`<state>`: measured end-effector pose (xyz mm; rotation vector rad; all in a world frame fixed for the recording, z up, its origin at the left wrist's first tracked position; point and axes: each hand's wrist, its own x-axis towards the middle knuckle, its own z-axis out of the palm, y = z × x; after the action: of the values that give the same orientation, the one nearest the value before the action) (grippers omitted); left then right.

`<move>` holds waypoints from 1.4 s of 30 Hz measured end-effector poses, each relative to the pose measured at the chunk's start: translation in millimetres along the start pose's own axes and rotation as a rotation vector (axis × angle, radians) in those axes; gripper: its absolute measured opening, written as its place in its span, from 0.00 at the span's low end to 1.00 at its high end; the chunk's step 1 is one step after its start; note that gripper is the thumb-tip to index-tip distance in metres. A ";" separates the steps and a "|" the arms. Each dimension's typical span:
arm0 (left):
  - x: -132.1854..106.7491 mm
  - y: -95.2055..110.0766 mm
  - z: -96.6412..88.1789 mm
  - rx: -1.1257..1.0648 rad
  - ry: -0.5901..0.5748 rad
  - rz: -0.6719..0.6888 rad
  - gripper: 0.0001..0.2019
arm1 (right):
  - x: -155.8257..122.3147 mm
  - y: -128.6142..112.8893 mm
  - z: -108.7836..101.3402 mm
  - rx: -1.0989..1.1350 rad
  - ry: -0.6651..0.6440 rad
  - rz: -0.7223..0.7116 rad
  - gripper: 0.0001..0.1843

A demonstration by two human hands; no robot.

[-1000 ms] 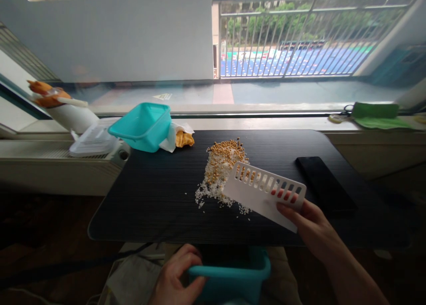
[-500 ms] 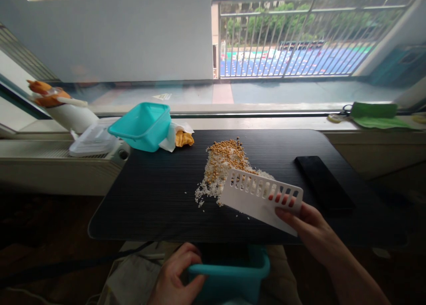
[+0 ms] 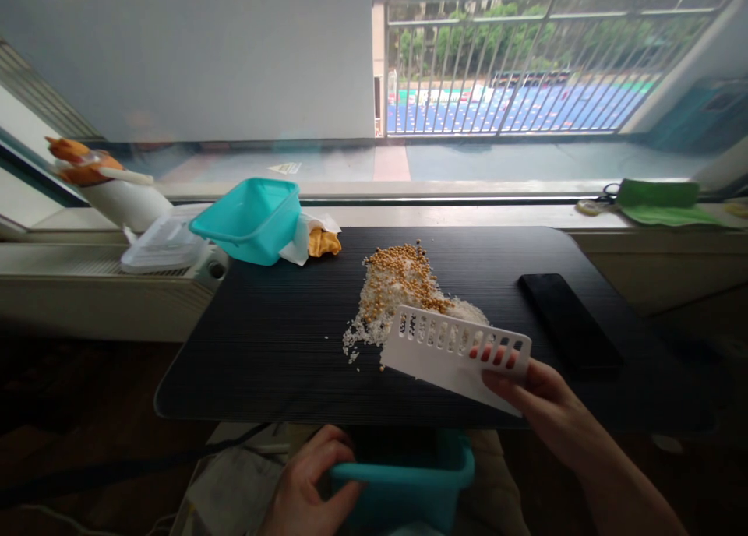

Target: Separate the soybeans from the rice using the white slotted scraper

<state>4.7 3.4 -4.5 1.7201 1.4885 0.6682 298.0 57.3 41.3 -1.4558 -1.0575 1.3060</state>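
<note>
Grain heap [image 3: 400, 280]: we find it at the middle of the dark tabletop [image 3: 251, 341], white rice-like grains mixed with round yellow beans; the beans lie thickest at the far end, the white grains at the near left edge and on the right.
Slotted scraper [image 3: 435, 357]: we see a white flat piece, its row of slots along the upper edge, tilted across the near side of the heap, which it partly hides; grains show through several slots.
Right hand [image 3: 546, 400]: we note the thumb on the near face and fingertips behind the slots, grasping the scraper by its right end.
Left hand [image 3: 319, 477]: we see the fingers curled about the rim at the left corner of the turquoise bin [image 3: 403, 475], thumb on the near side, gripping it.
Turquoise bin: we place it upright below the near edge of the tabletop, above the lap; its interior is too dark for us to read.
Stray bean [image 3: 382, 368]: we mark one just beside the left end of the scraper.
Black phone-like slab [image 3: 569, 318]: we find it flat, right of the heap.
Turquoise basket [image 3: 251, 224]: we locate it at the far left corner, beside a yellow-orange cloth [image 3: 324, 243].
</note>
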 end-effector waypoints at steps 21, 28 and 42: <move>0.1 1.0 -0.3 -0.003 -0.017 -0.005 0.07 | 14.7 3.9 -6.4 0.121 0.067 -0.013 0.18; 0.4 -3.1 1.1 0.017 -0.012 0.005 0.07 | 29.4 2.9 -0.3 0.172 0.060 -0.010 0.23; 0.7 -0.7 0.6 0.000 -0.025 0.007 0.07 | 36.1 -1.1 6.8 0.167 0.054 -0.043 0.20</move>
<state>5.0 4.0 -5.6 1.7285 1.4659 0.6480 294.2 93.0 33.3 -1.3287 -0.9170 1.2851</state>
